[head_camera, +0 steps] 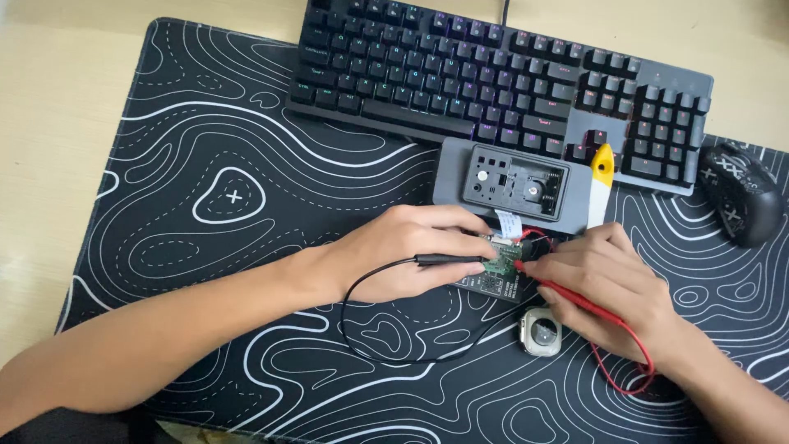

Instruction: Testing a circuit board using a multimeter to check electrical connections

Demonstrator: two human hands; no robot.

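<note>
My left hand [411, 247] holds a black test probe [448, 260] whose tip touches a small green circuit board [500, 261] on a dark module. My right hand [604, 275] holds a red test probe [567, 294], with its tip on the same board from the right. The black lead [362, 329] loops below my left wrist. The red lead [633, 366] curls under my right wrist. A small square watch body [540, 332] lies face down just below the board, between my hands.
A grey tool block [514, 185] with a dark recessed tray sits behind the board. A yellow and white pry tool [601, 185] leans on it. A black keyboard [493, 78] lies at the back, a patterned mouse [741, 201] at the right. Everything rests on a black desk mat [214, 189] with white lines.
</note>
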